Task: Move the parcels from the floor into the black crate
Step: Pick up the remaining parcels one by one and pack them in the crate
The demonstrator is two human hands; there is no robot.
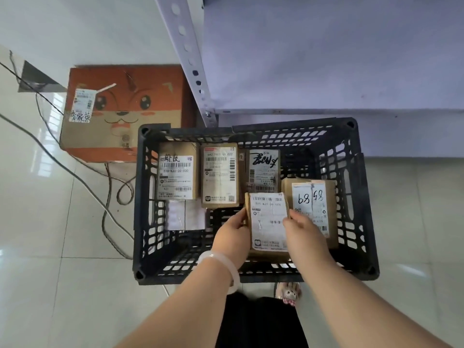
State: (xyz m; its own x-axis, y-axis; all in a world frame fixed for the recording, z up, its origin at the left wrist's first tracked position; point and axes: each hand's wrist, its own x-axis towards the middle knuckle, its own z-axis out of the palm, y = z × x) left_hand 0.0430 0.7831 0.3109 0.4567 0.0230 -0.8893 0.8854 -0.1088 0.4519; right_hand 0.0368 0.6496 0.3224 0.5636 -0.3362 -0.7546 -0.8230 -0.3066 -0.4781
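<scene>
Held parcel (268, 222) is inside the crate (141, 197), lower centre of frame, label up. Its long axis runs top-to-bottom of frame, tilted slightly, barcode end toward the top. It sits between both grips: left grip (232, 234) pinches its left edge, right grip (305, 233) pinches its right edge. "68" box (313, 200) is just beside it on the right. Row of boxes (219, 175) lies along the crate's upper side, white packet (185, 214) at left. Orange carton (123, 111) stands upper left on the floor (37, 222), cables (75, 173) beside it.
</scene>
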